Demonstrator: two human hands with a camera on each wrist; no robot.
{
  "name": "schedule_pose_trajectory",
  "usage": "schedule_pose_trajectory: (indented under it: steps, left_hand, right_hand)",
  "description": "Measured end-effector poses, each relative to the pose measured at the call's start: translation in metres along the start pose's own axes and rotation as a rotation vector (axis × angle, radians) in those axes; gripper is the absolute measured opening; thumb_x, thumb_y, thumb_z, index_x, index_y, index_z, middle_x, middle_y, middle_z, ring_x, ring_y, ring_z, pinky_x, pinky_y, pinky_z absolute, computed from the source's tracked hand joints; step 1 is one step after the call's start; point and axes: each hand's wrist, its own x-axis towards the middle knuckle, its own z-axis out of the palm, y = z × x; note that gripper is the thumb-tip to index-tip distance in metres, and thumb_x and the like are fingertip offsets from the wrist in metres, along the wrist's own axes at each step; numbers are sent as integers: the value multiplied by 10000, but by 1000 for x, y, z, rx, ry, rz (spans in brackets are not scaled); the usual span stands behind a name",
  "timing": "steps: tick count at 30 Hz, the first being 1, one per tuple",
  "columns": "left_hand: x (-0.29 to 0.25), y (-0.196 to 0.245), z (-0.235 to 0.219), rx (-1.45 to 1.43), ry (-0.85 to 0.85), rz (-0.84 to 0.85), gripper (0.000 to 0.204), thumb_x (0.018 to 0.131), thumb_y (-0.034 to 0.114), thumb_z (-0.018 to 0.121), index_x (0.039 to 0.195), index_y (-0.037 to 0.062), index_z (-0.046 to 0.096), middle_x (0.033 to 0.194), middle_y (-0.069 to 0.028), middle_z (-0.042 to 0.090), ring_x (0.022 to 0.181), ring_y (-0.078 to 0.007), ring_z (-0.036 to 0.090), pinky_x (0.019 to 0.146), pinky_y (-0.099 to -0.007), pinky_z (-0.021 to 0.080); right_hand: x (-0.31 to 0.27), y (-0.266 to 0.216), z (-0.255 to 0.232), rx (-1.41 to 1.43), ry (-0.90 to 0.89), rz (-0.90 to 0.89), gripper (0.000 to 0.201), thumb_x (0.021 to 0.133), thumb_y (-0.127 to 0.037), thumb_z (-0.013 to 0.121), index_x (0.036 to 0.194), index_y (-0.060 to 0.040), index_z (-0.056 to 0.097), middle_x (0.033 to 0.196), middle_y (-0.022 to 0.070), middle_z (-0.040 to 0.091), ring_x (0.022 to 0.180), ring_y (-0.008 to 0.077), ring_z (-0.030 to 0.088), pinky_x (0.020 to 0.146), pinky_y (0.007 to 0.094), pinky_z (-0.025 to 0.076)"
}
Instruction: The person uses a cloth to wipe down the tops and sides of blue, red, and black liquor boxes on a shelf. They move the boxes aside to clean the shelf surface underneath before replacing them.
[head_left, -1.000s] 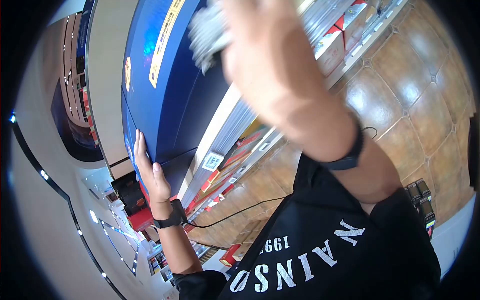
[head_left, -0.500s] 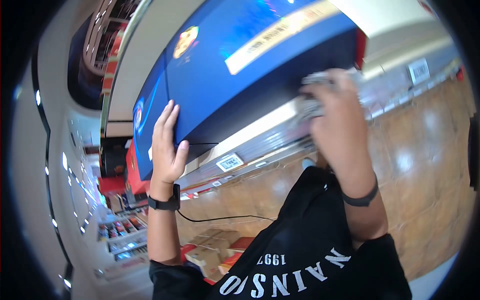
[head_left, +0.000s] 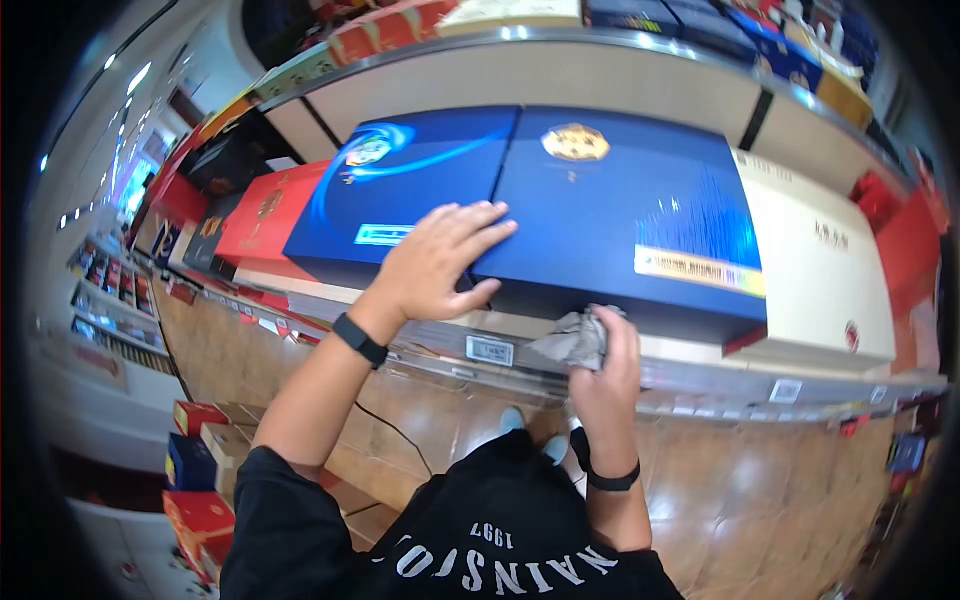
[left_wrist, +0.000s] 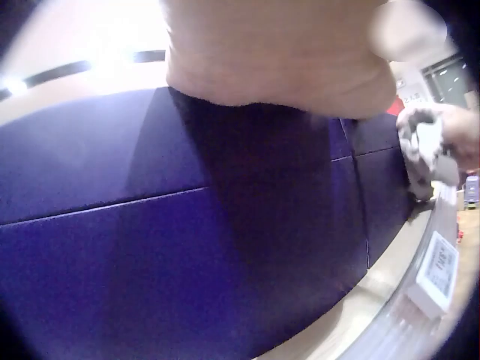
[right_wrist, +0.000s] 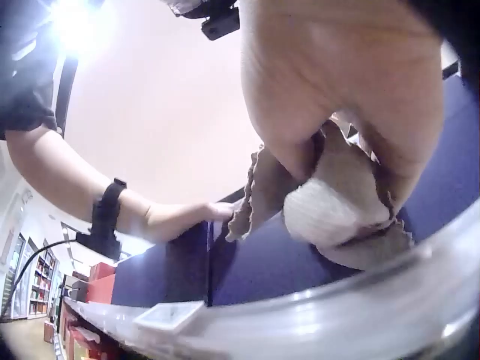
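Observation:
In the head view the left hand [head_left: 440, 258] rests with spread fingers across two blue boxes, the left one [head_left: 430, 165] and the wider right one [head_left: 620, 205], by the seam between them. Below the right box's front side, at the shelf edge, the right hand [head_left: 608, 375] grips a crumpled grey cloth [head_left: 578, 340]. The right wrist view shows that cloth [right_wrist: 337, 199] bunched between the thumb and fingers of the right hand [right_wrist: 345, 82], against the dark blue side. The left wrist view shows the cloth [left_wrist: 424, 150] near the box's far end.
A cream box [head_left: 820, 265] stands to the right of the blue ones, a red box [head_left: 268, 212] to the left. Price tags [head_left: 490, 350] line the shelf edge. An upper shelf [head_left: 520, 34] with boxes runs behind. Stacked cartons [head_left: 225, 450] are at lower left; a cable hangs beneath the left wrist.
The head view has swung round to face the shelf squarely. The right hand with the cloth is nearer the left hand than half a second ago; the left hand stays on the boxes.

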Motion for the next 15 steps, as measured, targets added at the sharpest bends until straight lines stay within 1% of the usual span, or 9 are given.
schedule_pose_trajectory:
  steps: [3,5,7,8,9,11,12,14,15]
  left_hand:
    - [-6,3,5,10,80,-18,730,885,340,812,1553,120,616,1587,-144,624,1457,-373,594,1232,-521,445]
    - [-14,12,11,-50,189,-25,692,868,236,826,1515,89,631,1551,-146,647,1425,-367,616,1206,-506,473]
    - [-31,33,20,-95,275,-28,678,858,172,825,1502,75,635,1536,-150,654,1419,-368,620,1198,-514,479]
    - [-42,52,15,-60,286,-30,670,852,98,802,1499,65,631,1503,-161,665,1411,-376,624,1208,-526,474]
    - [-53,73,6,-51,290,-92,657,861,81,775,1501,63,630,1507,-173,654,1432,-367,609,1226,-531,460]
    - [-81,88,3,3,271,-245,635,873,66,751,1498,64,641,1544,-188,628,1460,-373,584,1242,-536,446]
    - [-95,87,1,13,285,-336,629,884,73,741,1505,67,638,1546,-187,627,1466,-379,578,1248,-544,435]
    - [-126,76,-1,33,308,-516,618,906,88,720,1518,72,630,1551,-186,625,1478,-392,566,1261,-561,413]
    - [-140,70,-3,8,319,-562,616,912,82,709,1523,72,627,1555,-187,622,1479,-400,563,1262,-563,410]
  right_hand:
    - [16,-10,-14,73,195,-151,729,757,105,580,1477,1,555,1401,244,605,1331,457,595,1208,526,445]
    - [24,-19,-29,23,313,-262,742,755,122,567,1488,6,543,1407,251,596,1361,452,581,1208,527,444]
    - [32,-23,-38,-100,364,-331,746,761,127,561,1496,0,551,1443,260,583,1389,461,562,1218,538,431]
    - [38,-23,-40,-162,398,-369,748,763,129,558,1500,-3,554,1461,264,577,1403,466,553,1224,544,424]
    - [41,-22,-43,-259,329,-324,750,770,125,560,1508,-9,559,1482,266,569,1407,475,547,1227,550,417]
    - [43,-16,-48,-457,181,-225,754,784,117,564,1525,-22,567,1524,268,553,1416,494,535,1235,562,403]
    - [43,-11,-48,-489,151,-233,749,807,65,599,1547,-50,577,1552,264,552,1413,513,531,1241,594,383]
    - [43,-12,-43,-496,155,-288,746,813,45,612,1551,-54,576,1536,256,569,1415,495,539,1239,607,382]
    - [44,-14,-40,-496,157,-311,745,815,34,619,1554,-56,575,1529,252,578,1416,487,544,1238,613,381]
